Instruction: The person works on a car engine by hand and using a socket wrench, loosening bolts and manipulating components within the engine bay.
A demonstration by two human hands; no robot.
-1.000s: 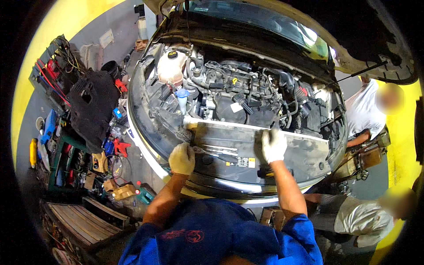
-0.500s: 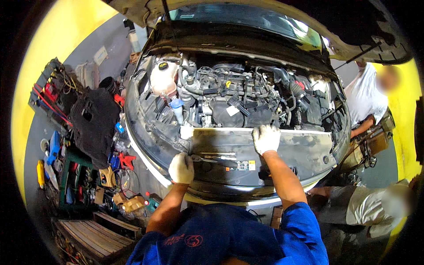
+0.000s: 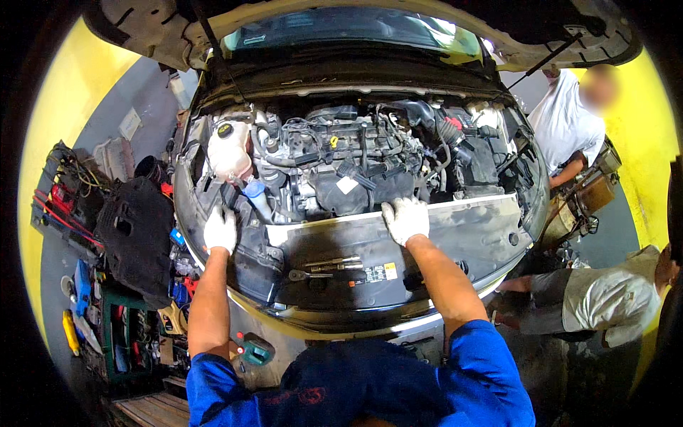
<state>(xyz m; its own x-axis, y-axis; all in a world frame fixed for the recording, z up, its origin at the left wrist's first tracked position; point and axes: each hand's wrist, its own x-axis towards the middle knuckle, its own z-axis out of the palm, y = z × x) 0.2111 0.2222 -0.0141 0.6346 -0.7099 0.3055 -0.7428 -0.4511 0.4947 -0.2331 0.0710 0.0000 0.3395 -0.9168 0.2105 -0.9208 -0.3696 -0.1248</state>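
Both hands wear white gloves over an open car engine bay. My left hand [image 3: 220, 229] rests on the black plastic at the bay's left side, just below the whitish coolant tank [image 3: 229, 153] and left of the blue-capped washer filler neck [image 3: 256, 196]. Its fingers stretch forward, apart, with nothing seen in them. My right hand [image 3: 405, 220] lies open at the far edge of the black front cover panel [image 3: 455, 235], fingertips at the rim. On that panel, between my hands, lie a ratchet [image 3: 300, 275] and slim metal extension bars [image 3: 336, 263].
The engine [image 3: 356, 164] fills the bay beyond the panel; the raised hood [image 3: 398, 14] hangs overhead. Tools and a green toolbox [image 3: 128, 334] crowd the floor at left. Two people stand or crouch at right, one in a white shirt [image 3: 569, 121], near a loaded cart [image 3: 594, 192].
My left hand has left the spot by the ratchet and moved forward and left to the bay's side. My right hand stays at the panel's edge. The view has shifted to the right.
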